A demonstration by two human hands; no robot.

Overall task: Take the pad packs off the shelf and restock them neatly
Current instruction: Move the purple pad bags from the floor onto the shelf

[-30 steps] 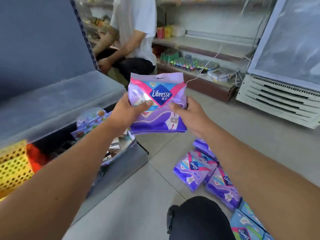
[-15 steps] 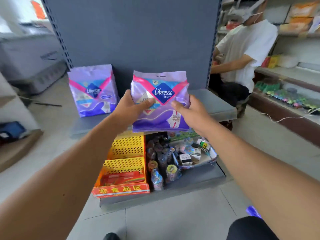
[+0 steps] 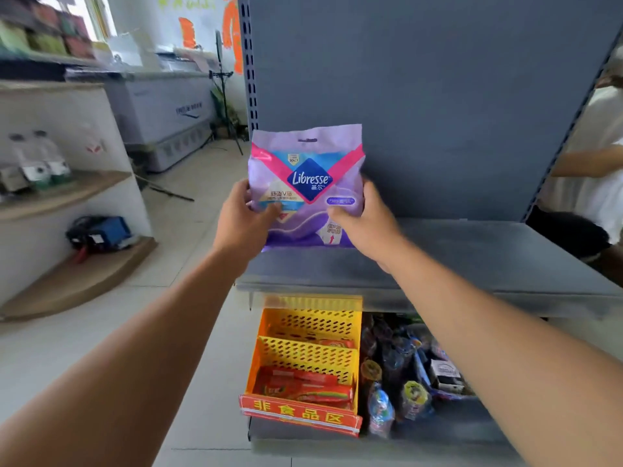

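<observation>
Head view: left hand [image 3: 241, 219] and right hand [image 3: 365, 222] grip glossy, soft rectangular pad pack [image 3: 306, 183] upright on flat grey metal shelf [image 3: 472, 261].

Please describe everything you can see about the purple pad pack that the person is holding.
The pad pack is a soft, glossy plastic bag, lilac at the top and darker purple below, with a pink V-shaped band, a blue diamond reading "Libresse" and a hang slot near its top edge. It stands upright, front toward the camera, at the left end of the grey shelf, before the grey back panel. The left hand grips its left side and the right hand its right, thumbs on the front.
</observation>
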